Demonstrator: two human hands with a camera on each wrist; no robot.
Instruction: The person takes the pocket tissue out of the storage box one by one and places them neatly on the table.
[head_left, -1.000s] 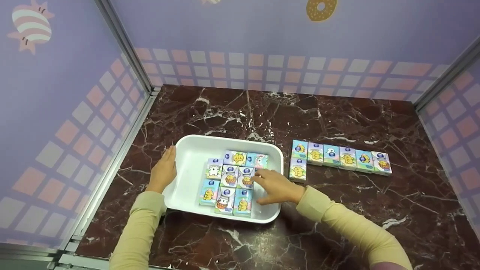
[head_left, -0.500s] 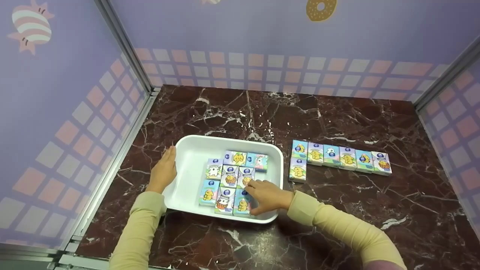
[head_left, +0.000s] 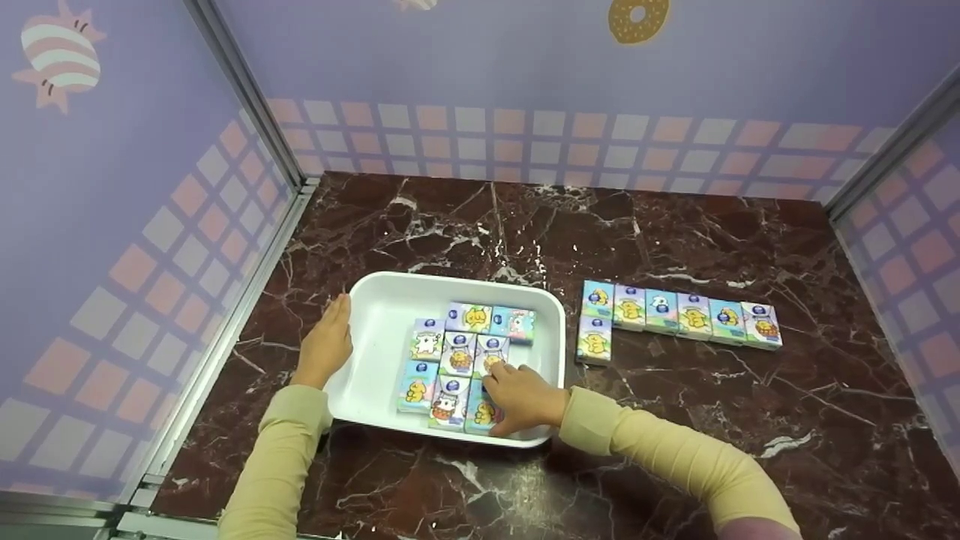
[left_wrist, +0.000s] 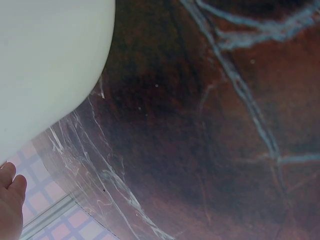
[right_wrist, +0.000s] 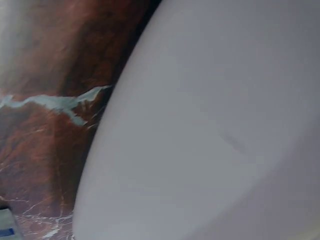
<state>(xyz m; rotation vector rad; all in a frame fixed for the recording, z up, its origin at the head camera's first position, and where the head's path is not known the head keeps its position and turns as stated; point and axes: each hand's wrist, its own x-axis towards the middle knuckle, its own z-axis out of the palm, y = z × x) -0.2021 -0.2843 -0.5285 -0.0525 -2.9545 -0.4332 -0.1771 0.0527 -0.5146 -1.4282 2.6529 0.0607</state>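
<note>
A white tray [head_left: 375, 382] stands on the dark red marbled table. Several pocket tissue packs with cartoon animals lie flat in its middle and right part, among them a tissue pack [head_left: 444, 401] at the front. My right hand [head_left: 525, 401] reaches over the tray's right side. Its curled fingers and thumb span the front right tissue pack [head_left: 480, 412], which they partly hide. Against the outer left wall of the tray rests my left hand [head_left: 326, 345], fingers straight. In the left wrist view only a bit of the left hand [left_wrist: 10, 205] shows beside the tray [left_wrist: 50, 55].
To the right of the tray, a row of tissue packs [head_left: 694, 315] lies side by side. One more tissue pack [head_left: 595, 341] sits just in front of the row's left end. Patterned panels [head_left: 510, 142] wall in the table at the back and both sides.
My right hand has moved left and slightly towards me, from beside the packs onto the front right tissue pack. The left hand and the tray have stayed in place.
</note>
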